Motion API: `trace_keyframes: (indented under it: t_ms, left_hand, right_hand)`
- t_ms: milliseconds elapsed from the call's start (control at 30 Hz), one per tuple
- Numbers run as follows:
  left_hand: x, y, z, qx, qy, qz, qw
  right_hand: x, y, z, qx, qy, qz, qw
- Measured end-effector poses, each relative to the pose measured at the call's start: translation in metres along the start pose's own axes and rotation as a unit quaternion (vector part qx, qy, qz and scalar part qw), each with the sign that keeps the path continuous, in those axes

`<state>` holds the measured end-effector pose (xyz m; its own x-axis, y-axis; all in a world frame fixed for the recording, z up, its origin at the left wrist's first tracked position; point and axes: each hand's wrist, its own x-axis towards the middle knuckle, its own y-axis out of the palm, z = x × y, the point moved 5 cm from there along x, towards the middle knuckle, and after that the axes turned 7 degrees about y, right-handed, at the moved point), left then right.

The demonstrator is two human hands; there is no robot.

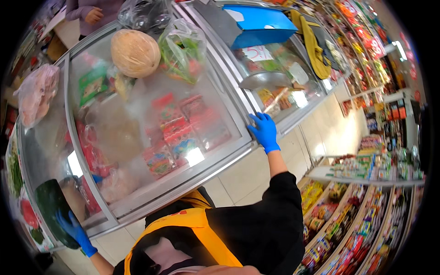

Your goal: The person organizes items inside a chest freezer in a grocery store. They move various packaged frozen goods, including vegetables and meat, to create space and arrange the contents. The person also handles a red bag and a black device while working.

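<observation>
My left hand [76, 233], in a blue glove, lies on a large dark green winter melon [51, 209] at the left end of a chest freezer. Its fingers are spread over the rind, not wrapped round it. On the metal frame near the freezer's right front corner rests my right hand [264, 132], gloved in blue too, with nothing in it. Between my hands is the frosted glass lid [118, 135], through which red packages [178, 130] show blurrily. A round tan melon [135, 53] in clear wrap and a plastic bag of green vegetables [182, 51] sit on the far part.
A pink-tinted bag of food [38, 94] lies at the left. On the neighbouring freezer are a blue box [263, 25], a broad-bladed knife [266, 80] and yellow gloves [311, 46]. A person [92, 17] stands across. Snack shelves [340, 227] rise at my right.
</observation>
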<state>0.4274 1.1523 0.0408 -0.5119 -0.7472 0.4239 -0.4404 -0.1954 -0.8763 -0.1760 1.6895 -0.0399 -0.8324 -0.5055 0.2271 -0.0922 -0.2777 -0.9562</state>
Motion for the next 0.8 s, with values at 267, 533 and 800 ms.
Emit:
trace_keyframes:
  t_ms: [267, 533, 800]
  left_hand:
    - [-0.029, 0.010, -0.108, 0.053, 0.051, 0.027, 0.997]
    - [-0.053, 0.037, -0.160, 0.057, 0.007, 0.132, 0.990]
    - [-0.057, 0.062, -0.164, -0.046, -0.043, 0.126, 0.990]
  right_hand:
    - [0.074, 0.051, -0.100, 0.182, 0.250, -0.010, 0.951]
    - [0.156, 0.107, -0.174, 0.386, 0.409, 0.130, 0.816]
    - [0.166, 0.040, -0.032, 0.484, 0.159, 0.014, 0.860]
